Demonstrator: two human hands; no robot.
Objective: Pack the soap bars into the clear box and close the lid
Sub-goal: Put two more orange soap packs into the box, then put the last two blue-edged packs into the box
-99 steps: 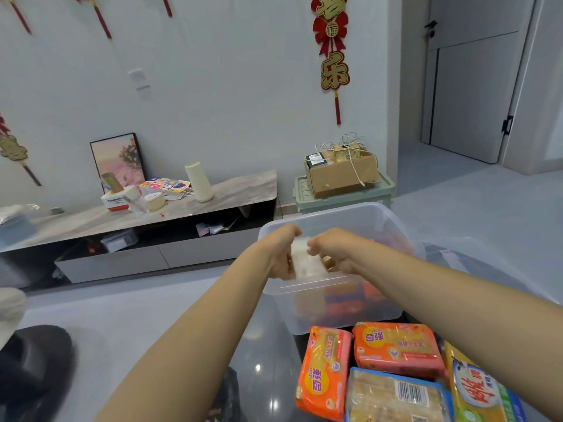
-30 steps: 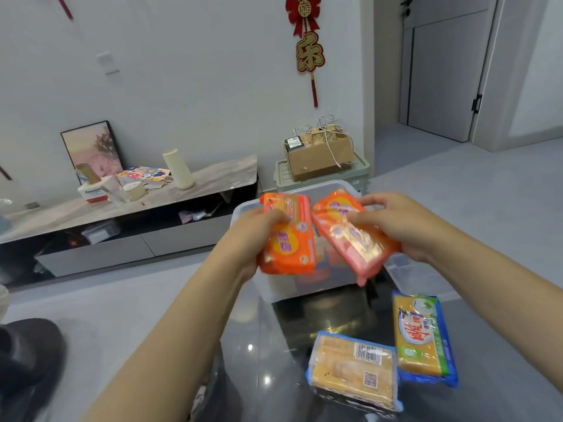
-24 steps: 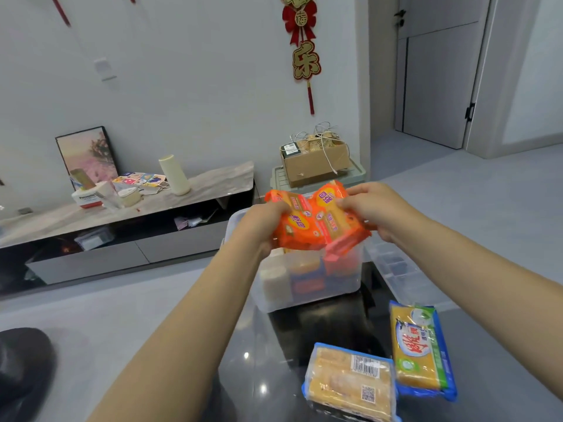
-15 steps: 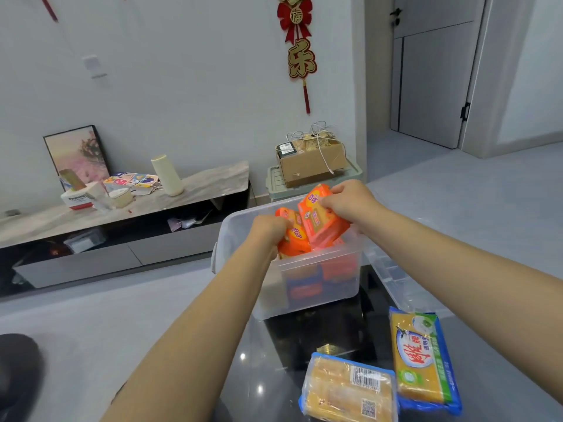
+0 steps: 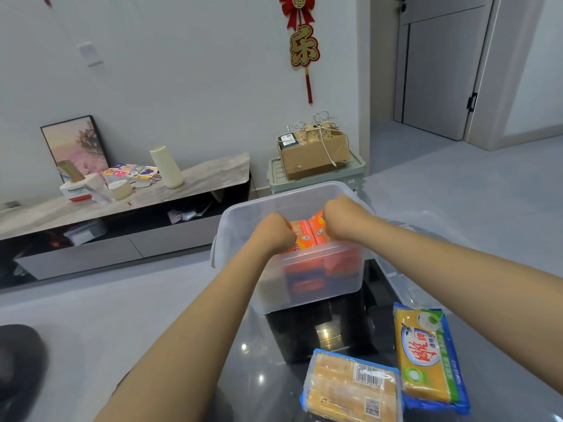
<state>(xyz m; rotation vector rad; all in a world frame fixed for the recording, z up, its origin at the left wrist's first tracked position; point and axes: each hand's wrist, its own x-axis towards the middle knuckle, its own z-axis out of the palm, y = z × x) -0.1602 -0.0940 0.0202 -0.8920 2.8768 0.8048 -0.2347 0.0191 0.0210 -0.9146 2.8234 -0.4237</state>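
Note:
The clear box (image 5: 243, 220) stands open on the dark glass table (image 5: 274, 376), with several soap packs showing through its front wall. Both my hands reach down inside it. My left hand (image 5: 275, 231) grips one orange soap pack (image 5: 301, 237) and my right hand (image 5: 342, 216) grips a second orange soap pack (image 5: 318, 228); the two packs stand side by side just below the rim. On the table near me lie a yellow soap pack with a barcode (image 5: 350, 388) and a yellow, blue-edged soap pack (image 5: 429, 357). The clear lid (image 5: 405, 287) lies to the right of the box.
Beyond the table, a low TV cabinet (image 5: 122, 208) carries a cream cylinder, a picture frame and small items. A cardboard box (image 5: 313, 150) sits on a green bin by the wall. A dark round object (image 5: 18, 360) is at the lower left on the floor.
Both hands picked up the two orange packs from the table, carried them over the box and lowered them inside. Two yellow packs stay on the table.

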